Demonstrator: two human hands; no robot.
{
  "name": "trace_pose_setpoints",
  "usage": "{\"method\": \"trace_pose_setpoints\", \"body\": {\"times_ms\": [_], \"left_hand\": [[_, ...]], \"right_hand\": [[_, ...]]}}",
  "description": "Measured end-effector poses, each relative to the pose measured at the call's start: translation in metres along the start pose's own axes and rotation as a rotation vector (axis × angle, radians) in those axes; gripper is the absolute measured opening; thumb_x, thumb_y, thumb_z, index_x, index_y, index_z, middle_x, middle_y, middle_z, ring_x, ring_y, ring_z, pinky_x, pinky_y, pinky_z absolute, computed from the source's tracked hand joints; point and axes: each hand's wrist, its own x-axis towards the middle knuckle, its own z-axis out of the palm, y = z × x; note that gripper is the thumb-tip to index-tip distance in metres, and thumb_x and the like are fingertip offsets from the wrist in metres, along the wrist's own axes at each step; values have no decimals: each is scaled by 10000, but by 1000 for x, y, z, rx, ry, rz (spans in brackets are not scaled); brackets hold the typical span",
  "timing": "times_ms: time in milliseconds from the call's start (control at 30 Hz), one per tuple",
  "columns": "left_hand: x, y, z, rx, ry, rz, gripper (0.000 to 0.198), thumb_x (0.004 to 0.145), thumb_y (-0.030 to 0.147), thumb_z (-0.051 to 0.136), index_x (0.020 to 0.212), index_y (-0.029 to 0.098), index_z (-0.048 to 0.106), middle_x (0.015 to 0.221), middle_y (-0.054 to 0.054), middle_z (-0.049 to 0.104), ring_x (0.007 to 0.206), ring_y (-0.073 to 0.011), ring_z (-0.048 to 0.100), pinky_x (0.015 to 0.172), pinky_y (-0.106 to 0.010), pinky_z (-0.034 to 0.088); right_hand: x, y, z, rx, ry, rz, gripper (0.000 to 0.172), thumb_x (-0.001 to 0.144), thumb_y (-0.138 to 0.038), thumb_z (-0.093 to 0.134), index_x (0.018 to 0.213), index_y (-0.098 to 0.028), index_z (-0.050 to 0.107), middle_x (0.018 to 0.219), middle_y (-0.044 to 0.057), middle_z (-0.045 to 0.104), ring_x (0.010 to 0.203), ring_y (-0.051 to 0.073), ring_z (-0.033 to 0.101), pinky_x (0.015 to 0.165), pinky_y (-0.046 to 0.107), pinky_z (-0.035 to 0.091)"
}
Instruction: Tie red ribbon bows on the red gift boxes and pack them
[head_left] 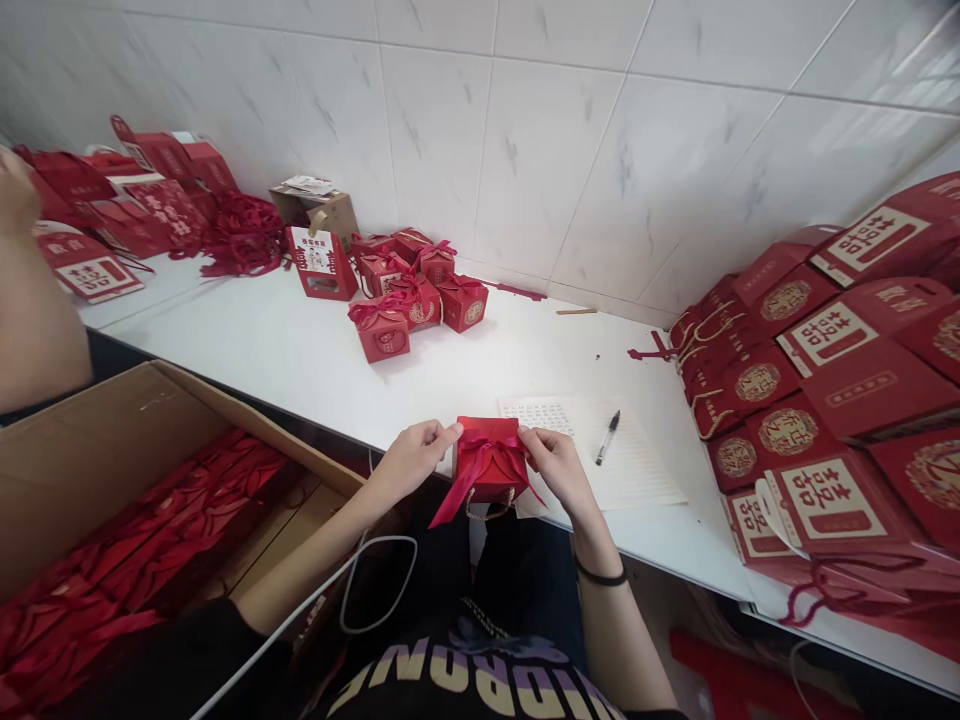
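A small red gift box (488, 476) sits at the near edge of the white table (480, 360), tied with a red ribbon (486, 450) whose tails hang down in front. My left hand (409, 462) pinches the ribbon's left loop at the box's top left. My right hand (559, 468) pinches the right loop at the top right. A cord handle dangles under the box.
Several finished red boxes with bows (409, 295) stand at the back left. Flat red cartons (832, 400) pile up on the right. A pen (607, 437) lies on a paper sheet (622, 460). A cardboard box (135, 500) of red ribbons is at my left. Another person's arm (30, 300) shows far left.
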Motion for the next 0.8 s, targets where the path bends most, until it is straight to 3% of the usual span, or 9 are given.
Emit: {"method": "trace_pose_setpoints", "body": {"times_ms": [167, 400, 567, 700, 800], "left_hand": [[2, 3, 5, -30, -33, 38, 361, 792, 462, 470, 559, 193, 408, 486, 56, 402, 450, -91, 357, 484, -241, 292], [4, -11, 12, -210, -19, 115, 307, 822, 403, 441, 604, 189, 417, 563, 48, 438, 540, -95, 429, 551, -230, 364], [6, -23, 12, -135, -55, 133, 303, 843, 423, 411, 648, 191, 411, 578, 54, 401, 550, -97, 396, 553, -234, 353], [9, -20, -3, -76, -32, 178, 269, 860, 407, 366, 711, 193, 432, 664, 30, 452, 650, -122, 467, 646, -260, 414], [11, -3, -17, 9, 94, 297, 201, 846, 380, 388, 846, 196, 469, 873, -20, 532, 849, -160, 525, 797, -307, 440]], "right_hand": [[-2, 7, 7, 151, -26, 42, 477, 779, -577, 517, 531, -195, 374, 509, -41, 342, 498, 107, 309, 491, 248, 255], [-4, 21, 12, 406, -28, 83, 461, 756, -543, 587, 545, -197, 366, 524, -47, 344, 489, 97, 306, 490, 237, 269], [-8, 24, 19, 515, -40, 84, 420, 761, -536, 591, 589, -186, 434, 576, -26, 433, 515, 111, 377, 526, 249, 317], [-7, 30, -4, 286, 48, 35, 462, 777, -574, 536, 541, -185, 458, 515, -28, 427, 490, 117, 400, 529, 256, 344], [-2, 35, -44, 5, 269, 50, 453, 802, -580, 453, 586, -185, 502, 514, -8, 459, 503, 140, 443, 541, 272, 369]]}}
